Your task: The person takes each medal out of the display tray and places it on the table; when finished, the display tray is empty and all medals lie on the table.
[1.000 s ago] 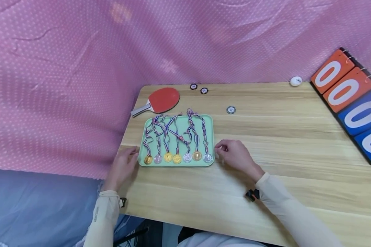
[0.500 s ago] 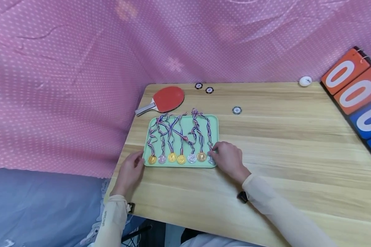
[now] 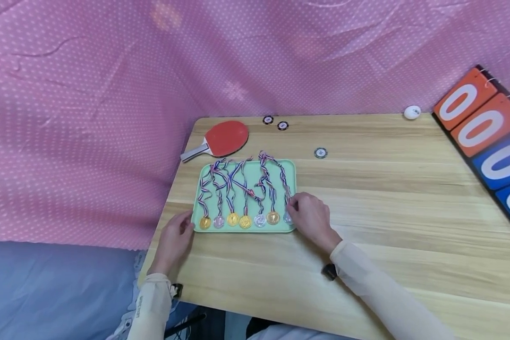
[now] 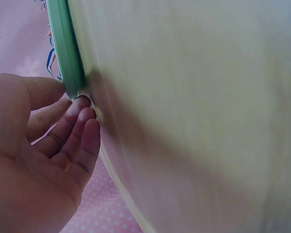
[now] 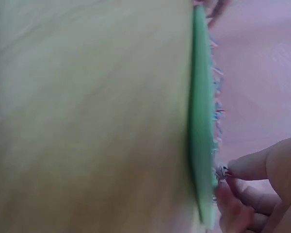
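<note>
On the light green tray (image 3: 290, 172) several gold and silver medals lie in a row along the near side, their striped ribbons stretched toward the far rim. My right hand (image 3: 312, 219) pinches the ribbon (image 5: 222, 172) of the rightmost silver medal (image 3: 287, 218) between thumb and fingers, partly covering that medal. At the tray's left side my left hand (image 3: 174, 241) holds the near corner, thumb at the rim and fingertips tucked close to its underside in the left wrist view.
Behind the tray lies a red table tennis bat (image 3: 226, 138). Two dark chips (image 3: 268, 120) lie near the back edge, and another chip (image 3: 320, 152) farther right. A white ball (image 3: 412, 112) and a flip scoreboard (image 3: 480, 141) stand at the right. Pink cloth (image 3: 110, 94) hangs behind.
My right hand has moved left from beside the tray's right rim onto the rightmost medal's ribbon and grips it. The left hand stays at the tray's left side.
</note>
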Motion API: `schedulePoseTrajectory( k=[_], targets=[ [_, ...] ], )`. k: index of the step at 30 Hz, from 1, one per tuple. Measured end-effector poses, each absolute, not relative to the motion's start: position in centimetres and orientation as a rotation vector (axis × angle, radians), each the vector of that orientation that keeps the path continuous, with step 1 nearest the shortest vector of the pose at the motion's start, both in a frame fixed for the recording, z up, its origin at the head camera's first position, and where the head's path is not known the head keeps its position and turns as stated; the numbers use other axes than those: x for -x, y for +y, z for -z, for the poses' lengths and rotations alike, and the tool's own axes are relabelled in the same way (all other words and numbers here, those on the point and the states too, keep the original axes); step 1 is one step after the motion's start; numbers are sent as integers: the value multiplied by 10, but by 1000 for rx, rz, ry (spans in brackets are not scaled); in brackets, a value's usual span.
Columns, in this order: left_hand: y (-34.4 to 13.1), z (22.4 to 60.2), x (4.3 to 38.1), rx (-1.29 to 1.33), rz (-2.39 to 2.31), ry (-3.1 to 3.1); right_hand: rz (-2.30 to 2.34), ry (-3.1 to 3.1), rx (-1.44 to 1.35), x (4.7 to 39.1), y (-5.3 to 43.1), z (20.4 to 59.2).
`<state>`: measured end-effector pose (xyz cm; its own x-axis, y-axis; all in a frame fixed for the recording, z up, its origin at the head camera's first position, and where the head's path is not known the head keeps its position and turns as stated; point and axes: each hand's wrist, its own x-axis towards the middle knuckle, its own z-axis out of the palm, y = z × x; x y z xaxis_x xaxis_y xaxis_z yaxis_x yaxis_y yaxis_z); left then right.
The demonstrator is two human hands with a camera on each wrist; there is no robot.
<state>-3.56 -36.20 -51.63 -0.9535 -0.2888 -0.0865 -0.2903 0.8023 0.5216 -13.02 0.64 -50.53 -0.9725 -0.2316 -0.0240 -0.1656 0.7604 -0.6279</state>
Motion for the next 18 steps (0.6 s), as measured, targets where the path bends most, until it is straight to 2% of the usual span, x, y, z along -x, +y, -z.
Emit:
schedulePoseTrajectory(
  k=[11, 18],
  targets=[
    [-362, 519, 35, 439, -869, 2997, 1496, 2498, 270, 135, 34, 490],
    [-362, 517, 34, 459, -841, 2984, 1558, 2407, 193, 140, 72, 470]
  ],
)
